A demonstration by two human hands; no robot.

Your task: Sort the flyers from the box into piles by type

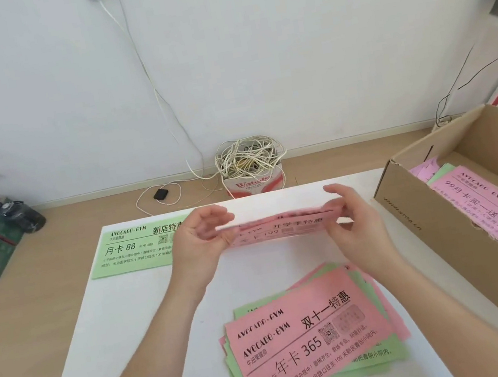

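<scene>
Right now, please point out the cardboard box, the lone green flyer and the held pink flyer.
cardboard box (436,224), head view, outer side wall.
green flyer (130,251), head view, printed face.
pink flyer (280,228), head view, middle.

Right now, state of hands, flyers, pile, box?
left hand, pinches pink flyer's left end
right hand, pinches its right end
pink flyer, held above the table
green flyer, lies flat, far left
mixed pile, pink and green, fanned
cardboard box, open, flyers inside

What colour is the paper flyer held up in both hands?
Pink with black print. The thin paper flyer shows best in the head view.
</scene>
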